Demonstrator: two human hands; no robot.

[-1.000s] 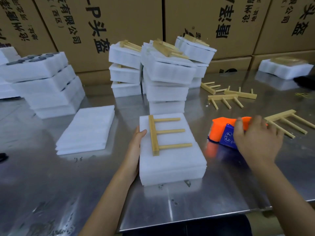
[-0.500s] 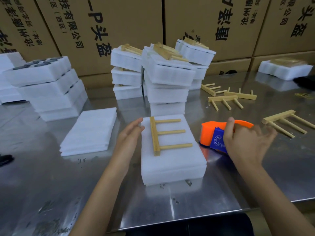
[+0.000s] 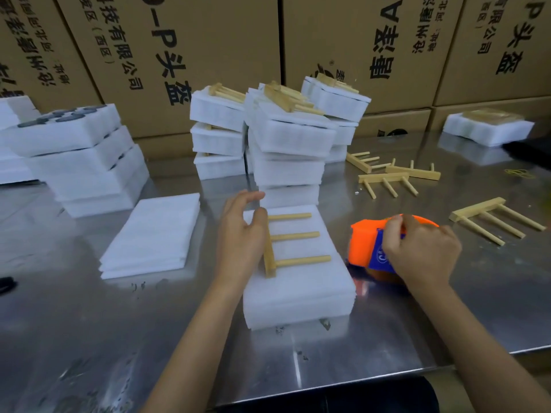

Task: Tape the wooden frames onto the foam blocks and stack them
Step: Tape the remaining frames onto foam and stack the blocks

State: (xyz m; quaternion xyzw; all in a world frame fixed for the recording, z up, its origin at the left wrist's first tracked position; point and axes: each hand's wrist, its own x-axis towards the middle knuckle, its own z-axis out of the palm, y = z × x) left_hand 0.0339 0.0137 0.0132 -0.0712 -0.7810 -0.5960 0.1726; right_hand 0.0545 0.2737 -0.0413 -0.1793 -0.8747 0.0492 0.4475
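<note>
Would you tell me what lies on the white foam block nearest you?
A wooden frame with three dowels lies on the white foam block. The left hand covers part of its bar.

Free room and obstacles on the table [image 3: 89, 323].

Bare steel lies before me and at near left, open to either hand. Ahead, the tall foam stacks [image 3: 286, 138] wall off the far side just behind my block [image 3: 298, 290]. At left, flat sheets [image 3: 155, 234] and a lower stack [image 3: 83, 162] narrow the passage. At right, loose frames [image 3: 387, 177] lie scattered beyond the dispenser [image 3: 366, 248]; boxes [image 3: 208, 40] close the back.
</note>
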